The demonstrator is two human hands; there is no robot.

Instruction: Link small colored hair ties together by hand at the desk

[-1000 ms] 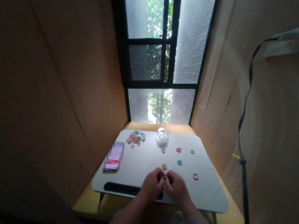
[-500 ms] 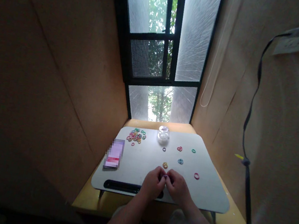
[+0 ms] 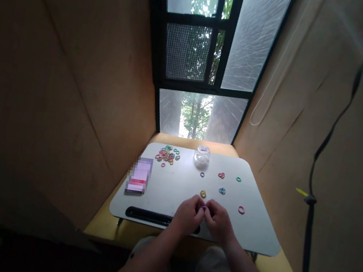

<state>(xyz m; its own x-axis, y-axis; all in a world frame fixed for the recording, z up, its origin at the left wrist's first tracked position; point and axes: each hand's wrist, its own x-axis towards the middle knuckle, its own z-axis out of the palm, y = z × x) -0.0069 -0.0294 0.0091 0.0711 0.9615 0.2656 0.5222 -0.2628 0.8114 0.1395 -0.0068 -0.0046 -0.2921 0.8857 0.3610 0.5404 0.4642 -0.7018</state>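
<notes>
Close together over the front of the white lap table [image 3: 159,192], my left hand [image 3: 189,214] and my right hand [image 3: 218,221] pinch a small purple hair tie [image 3: 203,207] between their fingertips. The fingers cover most of it. Just beyond the fingertips lies a yellow hair tie bundle [image 3: 203,194]. To the right are a blue bundle [image 3: 222,190], a red bundle [image 3: 221,175], a green hair tie [image 3: 238,179] and a pink hair tie [image 3: 241,210]. A dark purple hair tie [image 3: 202,174] sits in front of a clear jar [image 3: 202,158].
A mixed pile of coloured hair ties [image 3: 167,154] occupies the back left of the table. Below it lies a phone [image 3: 139,175], its picture blurred. A black slot [image 3: 149,215] runs along the front edge. A dark cord [image 3: 309,228] hangs at the right.
The camera view has tilted and shifted slightly. Both hands stay together on the purple hair tie, with only small finger movement; the other hair ties lie where they were.
</notes>
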